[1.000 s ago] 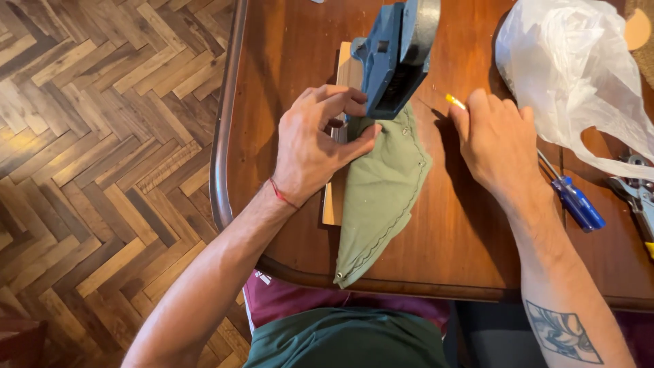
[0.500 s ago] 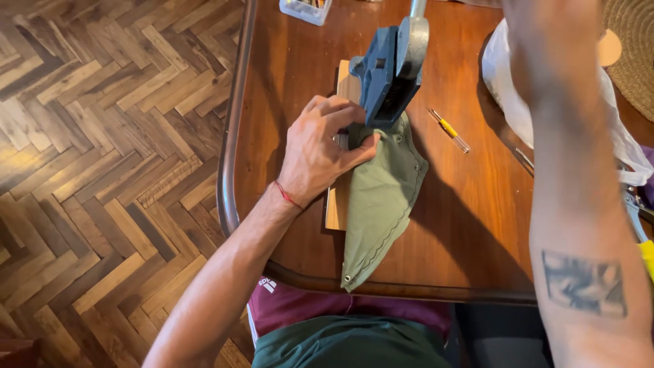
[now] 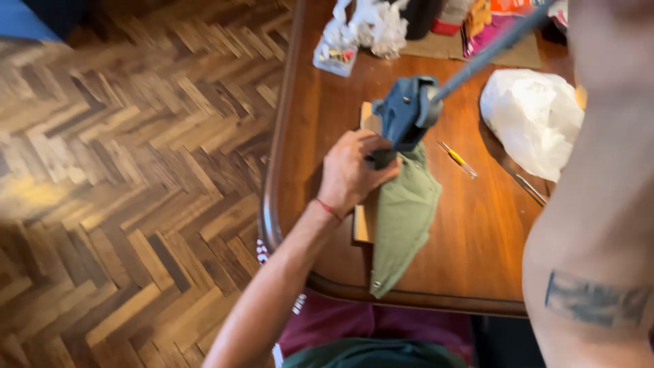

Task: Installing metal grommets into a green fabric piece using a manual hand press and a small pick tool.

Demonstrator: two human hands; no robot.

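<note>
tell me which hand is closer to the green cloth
Left. The left hand rests on the green cloth under the blue press; the right hand is out of frame, raised toward its lever.

One press tool, one green cloth, one screwdriver, one white bag.

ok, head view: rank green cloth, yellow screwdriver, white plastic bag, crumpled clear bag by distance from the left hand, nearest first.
1. Green cloth: touching the left hand, just to its right, draped toward the table edge.
2. Yellow screwdriver: farther right, on bare wood.
3. Crumpled clear bag: up at the table's far end.
4. White plastic bag: far right.
Items 3 and 4 are close to call.
</note>
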